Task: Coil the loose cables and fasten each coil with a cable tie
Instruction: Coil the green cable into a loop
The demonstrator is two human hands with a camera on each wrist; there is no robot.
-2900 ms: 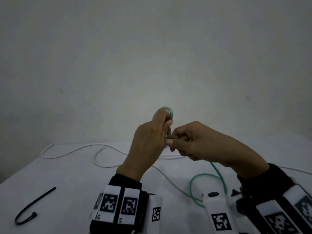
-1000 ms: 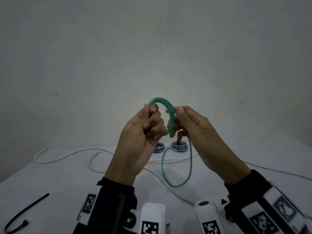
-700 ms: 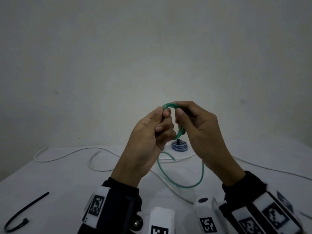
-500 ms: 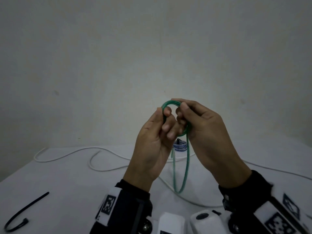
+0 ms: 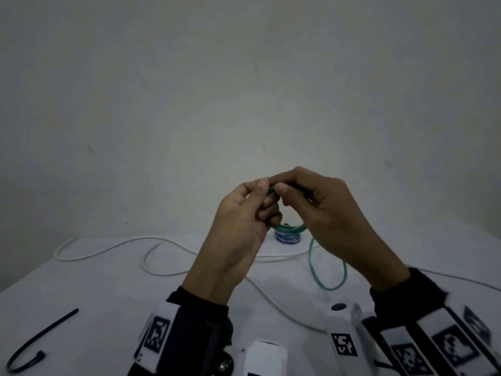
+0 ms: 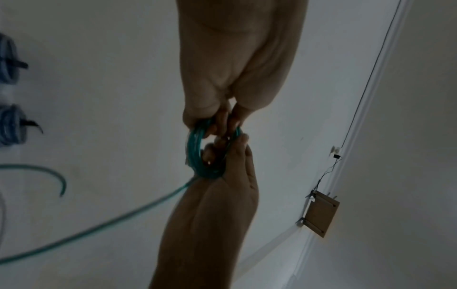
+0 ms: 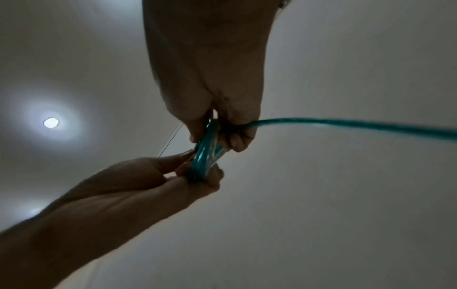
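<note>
Spreading across the lower part of the room was one white counter, and on it lay one long white cable in loose curves, well apart from one black cable tie hooked at its near end by the left edge. Two blue coils, each already bound with a dark tie, sat at the far side. Above the counter, two hands met. The left hand had its fingers curled round one small green coil of several glossy turns, and the right hand pinched the same coil from the other side. A single loose green tail hung from the coil in a loop down to the counter.
</note>
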